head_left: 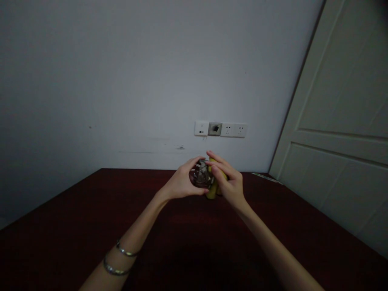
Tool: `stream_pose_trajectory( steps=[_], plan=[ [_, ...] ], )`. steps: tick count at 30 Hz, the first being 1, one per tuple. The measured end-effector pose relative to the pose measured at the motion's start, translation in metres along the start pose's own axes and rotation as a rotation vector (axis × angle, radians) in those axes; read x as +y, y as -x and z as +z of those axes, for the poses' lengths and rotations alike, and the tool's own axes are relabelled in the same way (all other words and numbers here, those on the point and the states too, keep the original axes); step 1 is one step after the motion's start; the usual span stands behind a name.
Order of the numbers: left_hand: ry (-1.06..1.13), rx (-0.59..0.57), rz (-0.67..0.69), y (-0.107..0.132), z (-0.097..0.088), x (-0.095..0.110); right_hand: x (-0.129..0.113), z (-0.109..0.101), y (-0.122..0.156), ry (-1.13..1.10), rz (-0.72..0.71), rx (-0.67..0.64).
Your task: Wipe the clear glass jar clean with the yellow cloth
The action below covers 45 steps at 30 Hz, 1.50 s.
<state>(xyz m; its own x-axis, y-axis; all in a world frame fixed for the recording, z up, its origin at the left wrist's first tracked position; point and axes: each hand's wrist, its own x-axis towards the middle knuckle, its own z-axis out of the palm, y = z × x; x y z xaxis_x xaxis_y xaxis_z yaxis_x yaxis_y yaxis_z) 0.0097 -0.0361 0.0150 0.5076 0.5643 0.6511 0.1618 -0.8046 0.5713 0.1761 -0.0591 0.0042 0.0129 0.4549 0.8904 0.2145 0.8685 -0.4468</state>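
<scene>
Both arms reach forward over a dark red table [91, 226]. My left hand [182, 182] curls around a small clear, faceted glass-like object [202, 174] at the far middle of the table. My right hand [228, 182] is closed on a yellow object [212, 190], part of which shows below the fingers; its index finger lies across the top of the clear object. The two objects touch or overlap between my hands. Whether they rest on the table or are lifted I cannot tell. Two silver bangles [119, 260] circle my left wrist.
A pale wall rises behind the table, with a row of white sockets and a grey switch plate [220, 129] just above my hands. A cream panelled door [342, 121] stands at the right. A thin light strip [266, 177] lies at the table's far right edge.
</scene>
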Motion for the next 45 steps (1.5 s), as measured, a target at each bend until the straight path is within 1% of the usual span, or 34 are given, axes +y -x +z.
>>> stream_pose_trajectory(
  steps=[2, 4, 6, 9, 11, 13, 16, 18, 20, 22, 24, 26, 29, 31, 33, 36, 38, 40, 43, 45],
  plan=[
    [-0.002, -0.006, 0.002, 0.000, 0.001, 0.001, 0.001, 0.002, -0.002, -0.042, 0.111, 0.040],
    [0.003, -0.010, 0.003, 0.000, 0.002, 0.000, 0.002, 0.003, -0.003, -0.042, 0.158, 0.055],
    [-0.001, 0.003, 0.003, 0.000, 0.003, -0.002, 0.000, 0.005, -0.001, 0.014, 0.108, 0.036],
    [-0.013, 0.013, 0.000, 0.001, 0.003, -0.004, -0.002, 0.004, 0.003, 0.120, -0.069, -0.025],
    [-0.020, 0.002, 0.001, 0.001, 0.003, -0.004, -0.002, 0.003, 0.004, 0.154, -0.154, -0.055],
    [-0.040, -0.007, 0.021, 0.001, 0.002, -0.004, -0.002, 0.002, 0.003, 0.162, -0.146, -0.060],
    [-0.095, -0.016, 0.076, -0.001, 0.002, -0.003, -0.001, 0.003, 0.001, 0.160, -0.036, -0.029],
    [-0.135, -0.011, 0.105, -0.002, 0.003, -0.004, 0.000, 0.005, 0.002, 0.177, -0.012, -0.012],
    [-0.174, 0.000, 0.116, -0.003, 0.002, -0.005, 0.002, 0.008, 0.004, 0.211, -0.076, -0.036],
    [-0.208, -0.001, 0.115, -0.003, 0.002, -0.006, 0.004, 0.009, 0.006, 0.236, -0.173, -0.097],
    [-0.243, -0.016, 0.116, -0.003, 0.001, -0.006, 0.004, 0.010, 0.007, 0.234, -0.211, -0.119],
    [-0.275, -0.027, 0.130, -0.003, 0.001, -0.005, 0.004, 0.009, 0.006, 0.212, -0.151, -0.072],
    [-0.286, -0.044, 0.157, -0.003, 0.001, -0.004, 0.005, 0.008, 0.003, 0.173, -0.015, 0.016],
    [-0.257, -0.045, 0.152, -0.003, 0.002, -0.004, 0.007, 0.007, 0.002, 0.166, 0.007, 0.024],
    [-0.208, -0.024, 0.109, -0.002, 0.003, -0.007, 0.009, 0.006, 0.004, 0.179, -0.055, -0.010],
    [-0.101, 0.005, 0.015, 0.000, 0.004, -0.010, 0.009, 0.002, 0.007, 0.203, -0.218, -0.129],
    [-0.011, 0.000, -0.025, 0.001, 0.004, -0.011, 0.006, -0.001, 0.007, 0.196, -0.275, -0.198],
    [0.073, -0.010, -0.044, 0.001, 0.004, -0.009, 0.002, -0.003, 0.004, 0.174, -0.238, -0.198],
    [0.148, -0.025, -0.060, 0.000, 0.004, -0.005, -0.003, -0.004, 0.000, 0.127, -0.083, -0.103],
    [0.160, -0.027, -0.066, 0.000, 0.005, -0.004, -0.004, -0.002, -0.002, 0.114, -0.021, -0.045]
  ],
)
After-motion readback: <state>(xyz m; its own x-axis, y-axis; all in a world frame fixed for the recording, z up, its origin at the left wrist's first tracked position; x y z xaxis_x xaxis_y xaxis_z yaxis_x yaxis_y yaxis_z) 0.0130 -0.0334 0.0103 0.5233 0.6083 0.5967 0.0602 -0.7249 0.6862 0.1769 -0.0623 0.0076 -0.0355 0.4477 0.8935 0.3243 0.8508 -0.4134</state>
